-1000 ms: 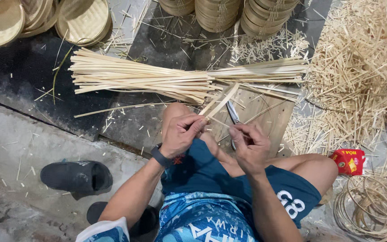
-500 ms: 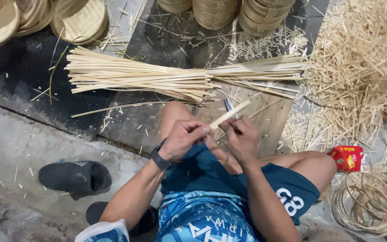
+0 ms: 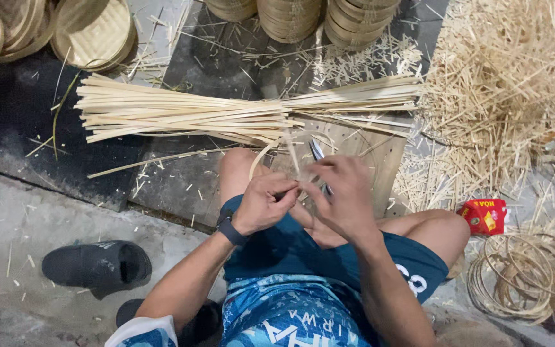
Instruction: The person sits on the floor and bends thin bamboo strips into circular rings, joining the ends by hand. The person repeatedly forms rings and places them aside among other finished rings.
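My left hand [image 3: 266, 202] pinches a thin pale bamboo strip [image 3: 293, 157] over my lap, with a dark band on its wrist. The strip curves up and to the left above my knee. My right hand [image 3: 345, 196] is beside it, gripping a small knife [image 3: 318, 154] whose blade points away from me and touches the strip. Both hands are close together above my blue shorts. A bundle of long bamboo strips [image 3: 226, 115] lies across the ground just beyond my knees.
Stacked round woven baskets [image 3: 91, 32] and bamboo rings [image 3: 290, 16] stand at the far edge. A heap of bamboo shavings [image 3: 509, 96] fills the right. A red packet [image 3: 483, 215] and coiled bamboo hoops [image 3: 521, 276] lie at my right, a black sandal [image 3: 97, 263] at my left.
The strip has swung from slanting right to pointing nearly straight up and curving left. My right hand has shifted over it with the knife; the view has moved slightly.
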